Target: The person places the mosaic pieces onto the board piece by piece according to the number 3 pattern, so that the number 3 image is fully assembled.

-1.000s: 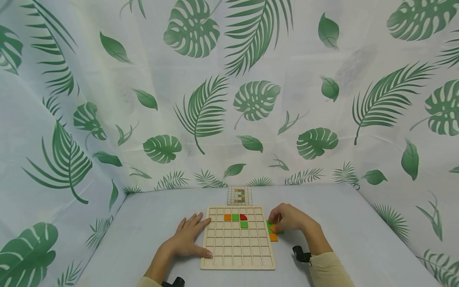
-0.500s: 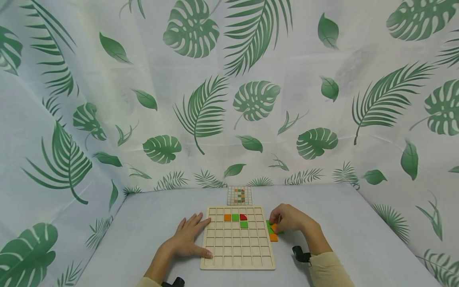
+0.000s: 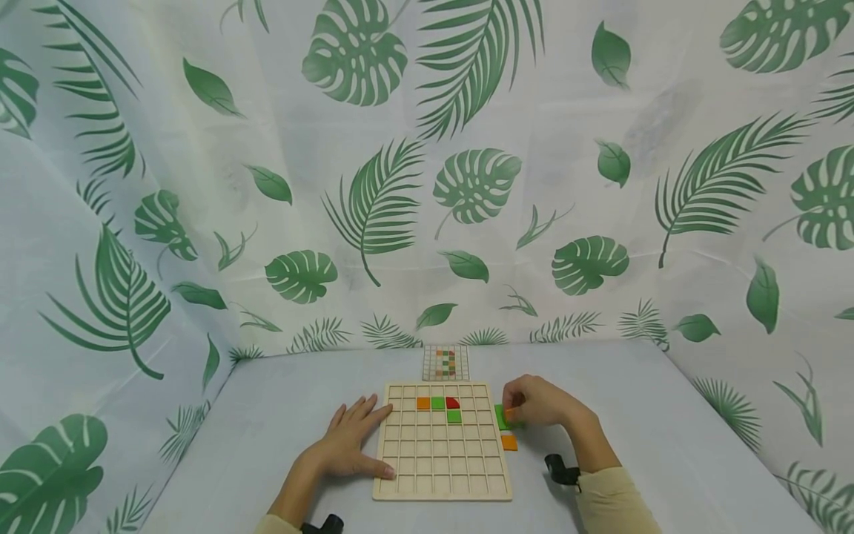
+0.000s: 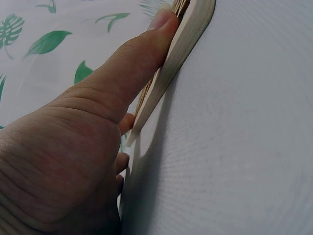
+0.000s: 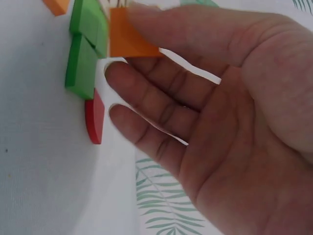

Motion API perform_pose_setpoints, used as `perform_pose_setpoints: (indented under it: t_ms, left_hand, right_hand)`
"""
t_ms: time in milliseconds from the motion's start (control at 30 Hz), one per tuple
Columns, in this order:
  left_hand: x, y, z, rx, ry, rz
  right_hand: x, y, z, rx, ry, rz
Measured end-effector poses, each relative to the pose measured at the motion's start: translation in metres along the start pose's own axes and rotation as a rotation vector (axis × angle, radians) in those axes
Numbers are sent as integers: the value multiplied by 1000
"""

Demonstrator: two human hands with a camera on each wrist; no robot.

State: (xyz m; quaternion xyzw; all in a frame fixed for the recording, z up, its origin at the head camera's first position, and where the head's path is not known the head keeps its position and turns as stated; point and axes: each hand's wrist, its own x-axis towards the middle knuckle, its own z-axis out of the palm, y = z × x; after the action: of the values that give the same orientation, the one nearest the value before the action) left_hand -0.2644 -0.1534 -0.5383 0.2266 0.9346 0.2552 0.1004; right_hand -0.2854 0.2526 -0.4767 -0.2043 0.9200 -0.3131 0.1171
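Thumb and fingers of my right hand pinch an orange square tile, raised beside a small group of tiles. Green tiles and a red rounded tile lie near it in the right wrist view. Another orange tile lies at the board's right edge. My left hand rests with spread fingers along the left edge of the wooden grid board, its thumb on the rim. On the board sit an orange tile, a green tile, a red tile and a lower green tile.
Behind the board lies a small pattern card printed with a grid and coloured cells. White cloth covers the table. A leaf-print curtain stands at the back and sides.
My right hand has lifted the orange tile a little off the green tiles and tilted it. The left hand and the tiles on the board stay put.
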Motion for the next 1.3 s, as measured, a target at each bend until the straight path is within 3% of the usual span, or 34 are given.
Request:
perform_pose_setpoints:
  t_ms: [233,633,1300]
  left_hand:
    - [-1,1,-1,-3,0,3]
    - [0,1,-1,-2,-1,-3]
    - [-4,8,-5,-23,-7,-16]
  right_hand:
    - [6,-4,-2,81,80,15]
    - [8,-7,3,68,151,-47]
    - [21,-19,21,75,130,-138]
